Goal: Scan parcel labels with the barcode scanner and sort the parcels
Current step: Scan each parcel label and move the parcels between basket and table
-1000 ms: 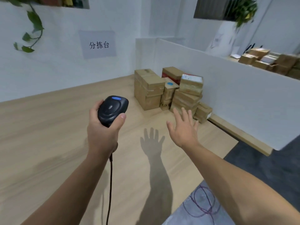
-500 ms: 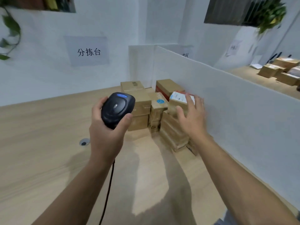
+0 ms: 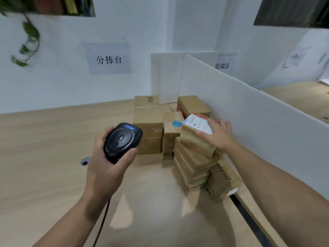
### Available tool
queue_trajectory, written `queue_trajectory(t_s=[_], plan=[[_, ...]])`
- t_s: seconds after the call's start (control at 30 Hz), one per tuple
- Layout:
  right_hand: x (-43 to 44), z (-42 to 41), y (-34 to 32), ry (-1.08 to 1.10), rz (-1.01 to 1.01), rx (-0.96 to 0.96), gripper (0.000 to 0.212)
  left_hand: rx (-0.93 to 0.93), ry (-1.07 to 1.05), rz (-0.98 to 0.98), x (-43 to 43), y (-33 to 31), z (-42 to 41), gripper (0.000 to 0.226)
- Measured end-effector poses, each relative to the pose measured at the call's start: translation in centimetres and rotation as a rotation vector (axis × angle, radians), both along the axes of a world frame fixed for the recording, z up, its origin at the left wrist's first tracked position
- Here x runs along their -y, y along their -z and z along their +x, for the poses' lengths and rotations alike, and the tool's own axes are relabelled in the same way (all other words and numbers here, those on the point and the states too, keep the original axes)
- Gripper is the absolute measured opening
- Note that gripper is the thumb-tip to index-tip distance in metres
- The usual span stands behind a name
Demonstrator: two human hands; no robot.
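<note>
Brown cardboard boxes form a stack [image 3: 193,166] on the tabletop [image 3: 44,157], right against the white divider [image 3: 249,122]. The right hand [image 3: 219,135] grips the top parcel [image 3: 192,140], which sits tilted on the stack just beside the divider, with the fingers [image 3: 212,123] over its far edge (its white label [image 3: 196,123] faces up). Left of the divider, the left hand [image 3: 105,168] is wrapped round the black scanner [image 3: 122,141], held above the tabletop.
</note>
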State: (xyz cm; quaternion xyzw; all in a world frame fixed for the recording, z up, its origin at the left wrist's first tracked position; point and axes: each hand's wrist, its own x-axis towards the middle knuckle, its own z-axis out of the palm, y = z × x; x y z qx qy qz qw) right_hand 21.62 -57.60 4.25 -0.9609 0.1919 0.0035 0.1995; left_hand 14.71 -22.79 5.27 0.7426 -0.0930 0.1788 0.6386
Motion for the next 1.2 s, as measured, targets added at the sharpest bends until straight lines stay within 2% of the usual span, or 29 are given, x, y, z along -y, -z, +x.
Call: queue_trajectory(t_s=[0.07, 0.17, 0.23, 0.33, 0.43, 0.6, 0.7, 0.8, 0.93, 1.03, 1.1, 1.2], plan=[[0.2, 0.5, -0.3, -0.036, 0.031, -0.006, 0.12, -0.034, -0.01, -0.013, -0.2, 0.3, 0.1, 0.073], [-0.5, 0.4, -0.6, -0.076, 0.037, 0.068, 0.096, -0.077, -0.047, -0.011, -1.0, 1.1, 0.4, 0.071], [-1.8, -0.2, -0.5, -0.093, 0.02, 0.134, 0.089, -0.074, -0.066, 0.034, -1.6, 1.5, 0.0, 0.069], [-5.5, -1.8, 0.0, -0.164, 0.064, 0.223, 0.089, -0.094, -0.094, 0.058, -3.1, 2.1, -0.8, 0.069], [-10.3, -3.6, 1.0, -0.303, 0.099, 0.299, 0.1, -0.129, -0.126, 0.047, -5.3, 3.2, -1.5, 0.072], [-16.4, -5.9, 6.9, -0.511, 0.161, 0.09, 0.101, -0.161, -0.207, 0.059, -8.8, 5.2, -3.8, 0.071], [-19.1, -7.5, 12.0, -0.533, 0.233, -0.04, 0.105, -0.239, -0.23, 0.067, -10.7, 6.8, -5.5, 0.074], [-20.6, -9.6, 16.6, -0.546, 0.241, -0.159, 0.101, -0.297, -0.264, 0.072, -11.9, 8.4, -6.9, 0.077], [-21.2, -11.4, 19.2, -0.482, 0.414, -0.127, 0.097, -0.375, -0.22, 0.061, -12.4, 10.3, -8.3, 0.073], [-21.4, -11.3, 18.8, -0.276, 0.57, -0.075, 0.09, -0.377, -0.195, 0.094, -12.3, 11.0, -8.7, 0.068], [-21.5, -11.3, 18.8, -0.151, 0.667, -0.126, 0.092, -0.39, -0.166, 0.103, -12.1, 10.9, -8.7, 0.068], [-21.7, -11.5, 19.4, -0.08, 0.806, -0.158, 0.097, -0.417, -0.097, 0.124, -11.9, 11.0, -8.5, 0.071]])
